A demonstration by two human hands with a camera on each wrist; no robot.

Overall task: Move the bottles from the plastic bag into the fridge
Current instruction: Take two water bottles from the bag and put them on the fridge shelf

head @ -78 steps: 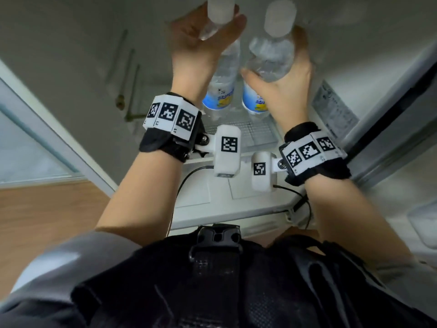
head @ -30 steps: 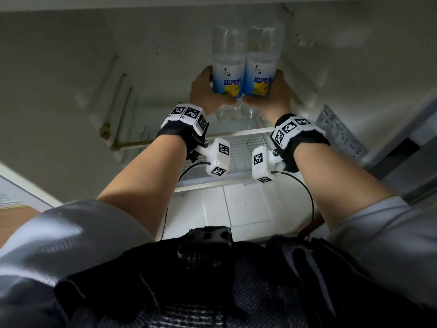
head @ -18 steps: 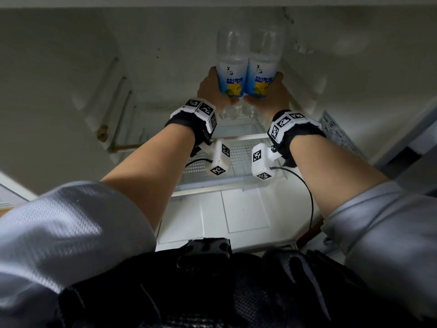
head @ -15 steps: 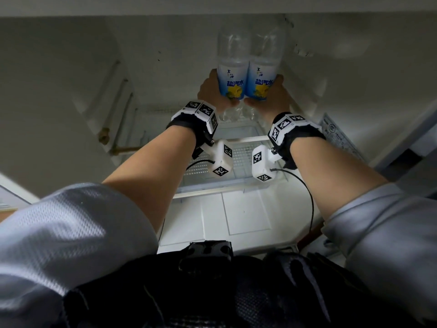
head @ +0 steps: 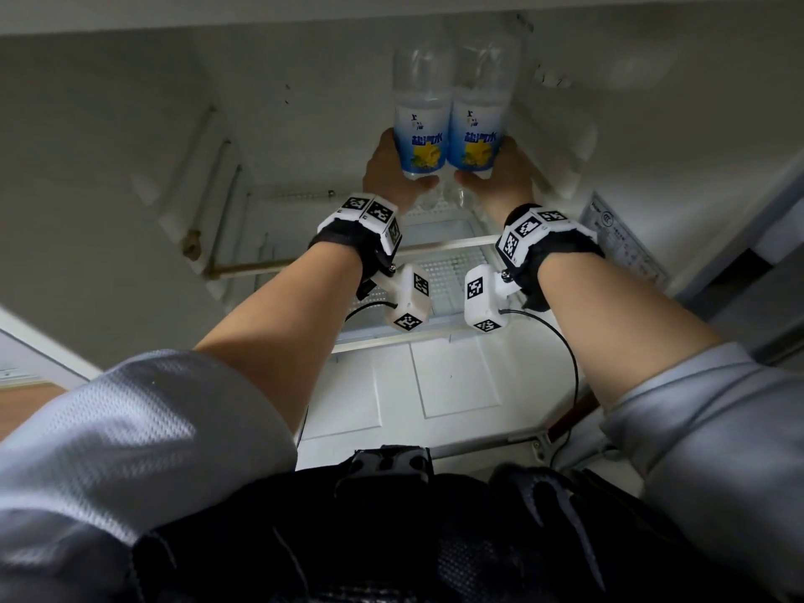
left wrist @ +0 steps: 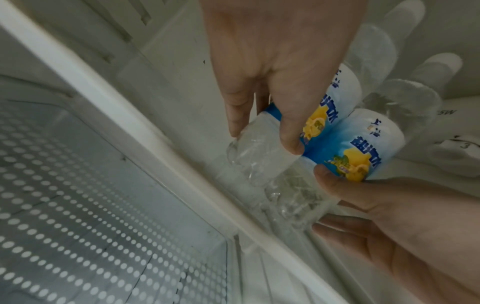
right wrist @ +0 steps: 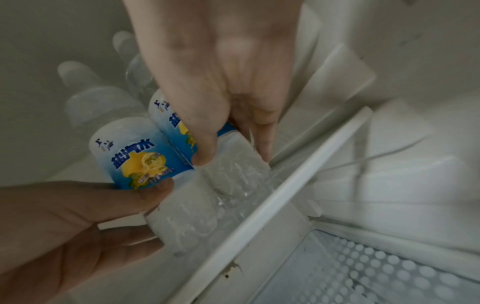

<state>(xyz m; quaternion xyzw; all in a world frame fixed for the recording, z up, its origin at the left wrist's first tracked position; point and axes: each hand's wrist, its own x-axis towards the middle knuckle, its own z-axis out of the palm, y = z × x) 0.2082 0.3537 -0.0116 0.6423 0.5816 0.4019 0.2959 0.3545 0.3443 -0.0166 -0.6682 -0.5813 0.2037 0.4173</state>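
Both clear ribbed bottles [head: 452,124] sit deeper in the fridge [head: 130,124], each hand's grip curled round one.

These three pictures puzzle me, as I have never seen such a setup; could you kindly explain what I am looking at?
No machine here: a person wears one camera on the head and one on each wrist. The wide picture looks down from the head over both arms into an open fridge. The other two look along each hand at its fingers. The left hand grips the left bottle, and the right hand grips the right bottle. Both bottles are clear, with blue and yellow labels, and stand side by side, touching, on the upper shelf. Below is a dotted glass shelf. The marked white boxes at the wrists are the wrist cameras.
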